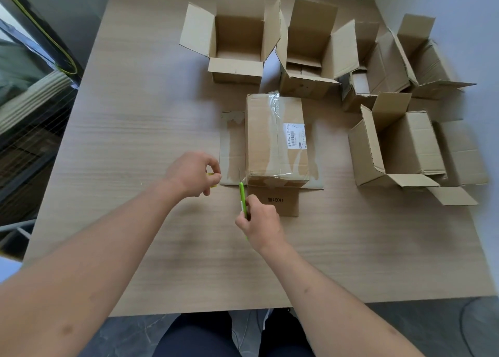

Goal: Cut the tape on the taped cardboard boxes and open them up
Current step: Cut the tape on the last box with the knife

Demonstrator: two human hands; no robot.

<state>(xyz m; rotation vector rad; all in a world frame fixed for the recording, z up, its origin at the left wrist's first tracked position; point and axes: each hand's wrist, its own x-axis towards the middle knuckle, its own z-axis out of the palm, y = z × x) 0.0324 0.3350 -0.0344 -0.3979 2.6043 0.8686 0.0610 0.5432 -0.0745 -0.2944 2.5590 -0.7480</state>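
1. Right now right hand [260, 223] grips green box cutter [242, 199], fingers curled round its lower handle; blade tip sits just beside taped box [276, 138] near-left corner.
2. Left hand [193, 173] is off the box, left of it, fingers curled, pinching a small yellow item [210, 175].
3. Cutter long axis runs away from the person, blade pointing far; box lies mid-table [135, 141], long axis likewise.
4. Yellow item mostly hidden by fingers, can't identify; blade thin, contact with tape unclear.
5. Opened boxes [237, 41] stand behind and right.
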